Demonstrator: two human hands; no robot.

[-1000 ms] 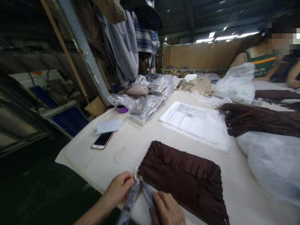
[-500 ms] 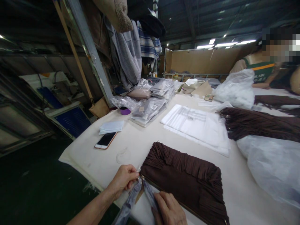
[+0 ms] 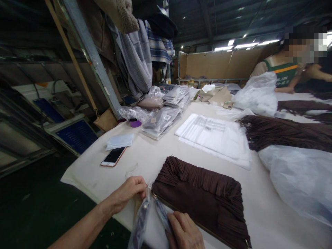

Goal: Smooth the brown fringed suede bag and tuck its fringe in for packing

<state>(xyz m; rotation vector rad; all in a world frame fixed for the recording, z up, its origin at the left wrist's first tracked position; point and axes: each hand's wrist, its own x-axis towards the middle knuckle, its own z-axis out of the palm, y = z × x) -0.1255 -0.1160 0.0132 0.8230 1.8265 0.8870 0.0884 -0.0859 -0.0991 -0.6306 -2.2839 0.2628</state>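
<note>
A brown fringed bag (image 3: 204, 197) lies flat on the cream table (image 3: 150, 155) right in front of me. At its near left corner my left hand (image 3: 127, 193) pinches the top of a thin plastic-wrapped strap (image 3: 141, 221) that hangs off the table edge. My right hand (image 3: 185, 233) presses on a second plastic-wrapped strap piece (image 3: 162, 214) along the bag's lower edge, fingers curled over it.
A phone (image 3: 113, 156) and folded white paper (image 3: 119, 141) lie at the left. Packed bags in clear sleeves (image 3: 166, 114), a stack of white plastic bags (image 3: 215, 136), more fringed brown bags (image 3: 282, 133) and loose plastic (image 3: 301, 180) fill the table. Another person (image 3: 282, 71) works at the far right.
My left hand has shifted slightly left and up along the strap, which now hangs lower off the table edge. The right hand stays on the bag's edge. The view has shifted a little.
</note>
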